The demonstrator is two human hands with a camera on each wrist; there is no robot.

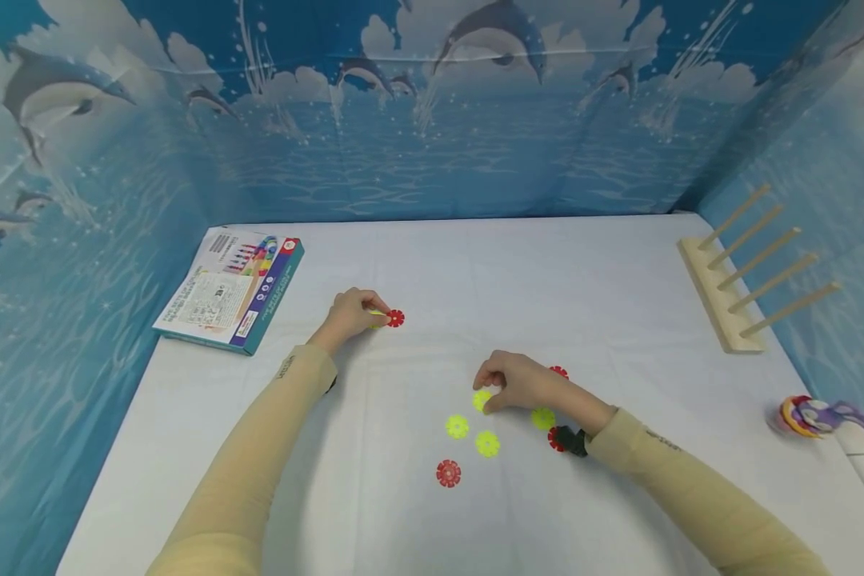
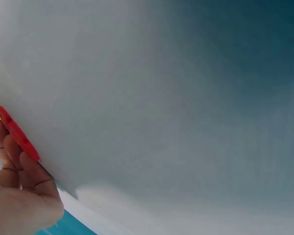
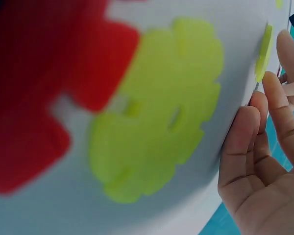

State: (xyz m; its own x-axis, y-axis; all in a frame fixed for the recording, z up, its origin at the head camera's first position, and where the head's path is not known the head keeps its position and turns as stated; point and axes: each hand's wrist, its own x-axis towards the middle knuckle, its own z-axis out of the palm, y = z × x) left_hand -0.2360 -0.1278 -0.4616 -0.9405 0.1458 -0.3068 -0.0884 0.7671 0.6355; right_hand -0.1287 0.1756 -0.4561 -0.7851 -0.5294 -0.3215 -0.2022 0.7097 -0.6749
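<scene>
My left hand (image 1: 353,314) pinches a red notched plastic disc (image 1: 396,318) and a yellow one (image 1: 376,320) beside it, low over the table. In the left wrist view its fingertips lie against the red disc (image 2: 18,133); whether the two discs are joined cannot be told. With curled fingers and thumb, my right hand (image 1: 520,380) takes a yellow notched disc (image 1: 482,399) by its edges. Around that hand lie yellow discs (image 1: 487,444) and red discs (image 1: 449,474), some partly hidden by the hand and wrist.
A flat printed box (image 1: 223,288) lies at the left. On the right are a wooden base (image 1: 722,296) with several slanting pegs and a bundle of coloured rings with a purple piece (image 1: 821,418). Dolphin-printed cloth (image 1: 432,160) hangs behind the white table (image 1: 432,264).
</scene>
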